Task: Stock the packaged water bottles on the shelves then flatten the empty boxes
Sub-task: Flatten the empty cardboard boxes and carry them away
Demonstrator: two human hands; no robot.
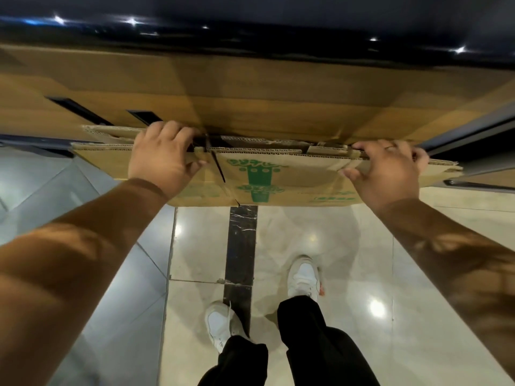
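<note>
Flattened brown cardboard boxes (pixel 292 174) with green print hang upright in front of me, their corrugated top edges facing up. My left hand (pixel 163 157) grips the top edge near the left side, fingers curled over the far side and thumb on the near face. My right hand (pixel 386 171) grips the top edge near the right end the same way. Several layers of cardboard are pressed together between the hands. No water bottles are in view.
A wooden-panelled wall or counter (pixel 250 87) with dark slots stands right behind the cardboard, under a glossy black top (pixel 250 32). Below is a shiny tiled floor (pixel 348 246) with a black strip (pixel 241 246). My white shoes (pixel 302 277) and black trousers show at the bottom.
</note>
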